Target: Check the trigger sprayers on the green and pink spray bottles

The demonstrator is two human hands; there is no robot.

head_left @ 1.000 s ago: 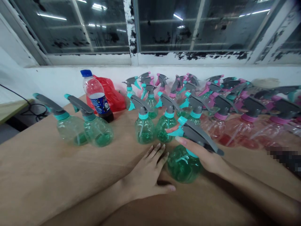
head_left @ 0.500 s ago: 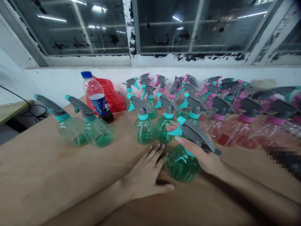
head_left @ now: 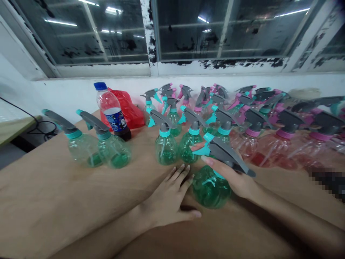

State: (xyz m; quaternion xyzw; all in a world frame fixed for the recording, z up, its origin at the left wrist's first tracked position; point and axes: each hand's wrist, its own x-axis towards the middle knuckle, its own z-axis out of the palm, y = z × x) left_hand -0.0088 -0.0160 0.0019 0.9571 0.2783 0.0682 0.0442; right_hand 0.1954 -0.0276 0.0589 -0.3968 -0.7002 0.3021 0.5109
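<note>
My right hand (head_left: 237, 176) is closed round the neck of a green spray bottle (head_left: 211, 189), which has a grey and turquoise trigger head. The thumb and a fingertip show near the turquoise nozzle; the other fingers are behind the head. Green liquid shows through the bottle's clear, rounded body. Flat on the tabletop lies my left hand (head_left: 169, 198), fingers spread, just left of that bottle. Behind my hands stand more green spray bottles (head_left: 165, 147). Two others, a left one (head_left: 82, 147) and its neighbour (head_left: 114, 151), stand apart on the left.
A soda bottle (head_left: 115, 117) with a blue cap and dark liquid stands before a red plastic bag (head_left: 132, 111). Several pink spray bottles (head_left: 280, 147) crowd the right side. Windows (head_left: 223, 32) line the wall behind the wooden table (head_left: 67, 201). A black cable (head_left: 44, 127) hangs at left.
The whole view has shifted very slightly. Both hands and the held spray bottle keep the same places on the table.
</note>
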